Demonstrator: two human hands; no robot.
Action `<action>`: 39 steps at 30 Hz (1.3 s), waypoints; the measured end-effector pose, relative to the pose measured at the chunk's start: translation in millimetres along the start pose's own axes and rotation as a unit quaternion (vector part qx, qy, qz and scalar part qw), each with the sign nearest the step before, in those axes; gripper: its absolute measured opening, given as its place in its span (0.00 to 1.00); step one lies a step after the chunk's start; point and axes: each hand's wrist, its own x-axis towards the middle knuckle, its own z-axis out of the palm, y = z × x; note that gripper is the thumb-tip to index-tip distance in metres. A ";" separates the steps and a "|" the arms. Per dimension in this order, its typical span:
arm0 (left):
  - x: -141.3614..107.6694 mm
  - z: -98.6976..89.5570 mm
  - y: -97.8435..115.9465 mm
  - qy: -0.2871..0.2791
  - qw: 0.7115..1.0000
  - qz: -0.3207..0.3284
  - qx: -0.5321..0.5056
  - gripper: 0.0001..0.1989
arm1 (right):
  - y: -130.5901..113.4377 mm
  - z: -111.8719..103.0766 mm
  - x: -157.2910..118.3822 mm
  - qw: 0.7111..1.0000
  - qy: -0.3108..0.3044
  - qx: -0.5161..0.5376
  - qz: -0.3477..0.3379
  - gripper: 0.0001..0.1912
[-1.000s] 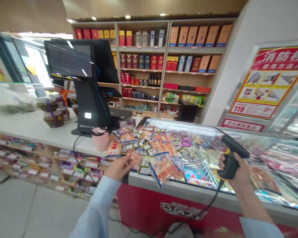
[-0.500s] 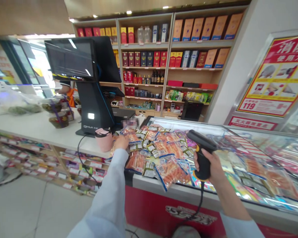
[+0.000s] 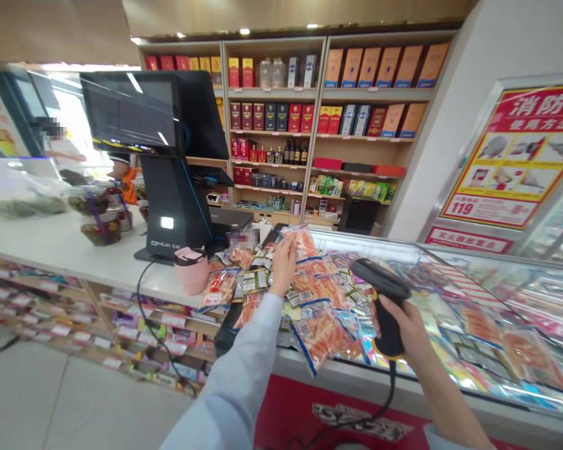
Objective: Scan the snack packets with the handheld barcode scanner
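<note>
My left hand [image 3: 285, 259] is over the pile, its fingers closed on the near edge of a clear snack packet [image 3: 304, 242] with orange-pink sticks inside. Part of that packet is hidden behind the fingers. Wrapped round the grip of a black barcode scanner [image 3: 382, 278], my right hand [image 3: 406, 322] keeps it above the right side of the pile, its cable hanging down. Similar packets, such as a blue-edged packet [image 3: 323, 336] at the front, lie heaped on the glass-topped freezer [image 3: 455, 265]. Another packet [image 3: 218, 289] rests at the pile's left end.
A pink cup [image 3: 191, 270] with a dark lid stands left of the pile, before a black checkout terminal [image 3: 178, 194]. Stacked tubs [image 3: 101, 226] are on the white counter [image 3: 42, 240]. More packets [image 3: 530, 353] lie right. A person [image 3: 63, 150] is in the background.
My left hand has moved right and away from me, from beside the cup to the far part of the pile, and now has a packet. The scanner stays in my right hand.
</note>
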 end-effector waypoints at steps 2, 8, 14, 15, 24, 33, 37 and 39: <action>2.7 33.1 -4.1 -0.010 0.999 0.014 -0.046 0.21 | -2.6 -3.6 -0.8 0.998 -0.010 -0.062 -0.005 0.20; -14.1 74.4 -24.6 -0.052 0.993 0.015 -0.105 0.22 | -2.3 -12.3 -7.7 0.950 0.024 -0.306 -0.050 0.22; -18.1 69.6 -25.2 -0.054 0.995 0.035 -0.083 0.23 | 3.7 5.9 -9.7 0.890 0.030 -0.434 -0.132 0.18; -17.1 69.0 -24.6 -0.050 0.994 0.038 -0.084 0.23 | 4.3 9.7 -9.6 0.888 0.019 -0.439 -0.136 0.17; -16.6 67.1 -24.2 -0.057 0.994 -0.049 -0.080 0.23 | 11.9 23.6 -3.6 0.886 -0.022 -0.443 -0.136 0.15; -14.2 61.0 -19.8 -0.044 0.997 -0.043 -0.048 0.20 | 4.9 19.0 -5.6 0.871 -0.024 -0.462 -0.164 0.13; -13.8 60.3 -19.5 -0.042 0.998 -0.030 -0.043 0.20 | -0.1 19.0 -7.9 0.874 -0.027 -0.457 -0.162 0.12; -13.6 60.0 -20.2 -0.041 0.998 -0.033 -0.036 0.19 | -2.2 20.0 -8.0 0.876 -0.030 -0.453 -0.162 0.11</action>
